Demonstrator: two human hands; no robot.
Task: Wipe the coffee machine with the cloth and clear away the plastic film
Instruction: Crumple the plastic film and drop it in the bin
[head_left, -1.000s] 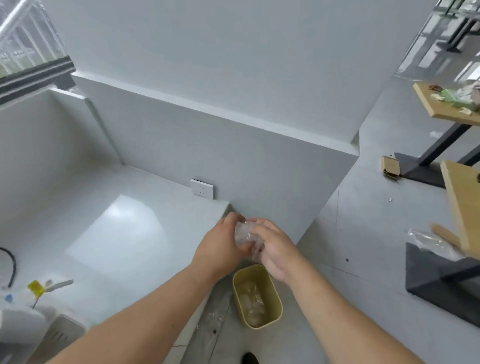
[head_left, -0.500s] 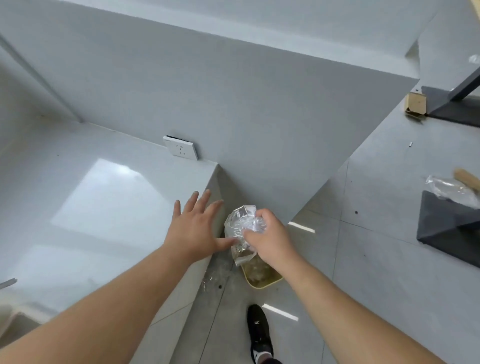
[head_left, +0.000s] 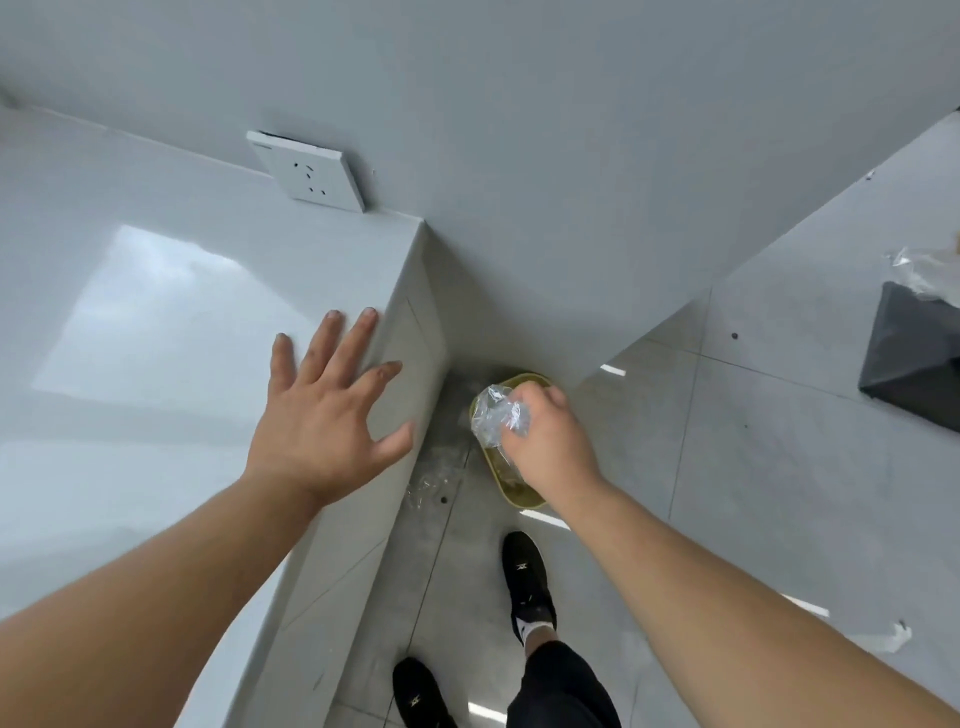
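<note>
My right hand (head_left: 545, 441) is shut on a crumpled ball of clear plastic film (head_left: 496, 418), held low over the mouth of a small yellow-green waste bin (head_left: 511, 496) that stands on the floor by the wall corner. My left hand (head_left: 324, 415) is open, fingers spread, palm down at the right edge of the white counter (head_left: 156, 364). The coffee machine and the cloth are out of view.
A white wall socket (head_left: 306, 171) sits above the counter's back edge. Small scraps of clear film (head_left: 428, 486) lie on the floor left of the bin. My two black shoes (head_left: 527, 577) stand below it. A dark block with clear plastic (head_left: 914, 364) is at the right.
My right hand has carried the film ball down to the bin's mouth. My left hand has settled flat at the counter edge. The view has tilted further down.
</note>
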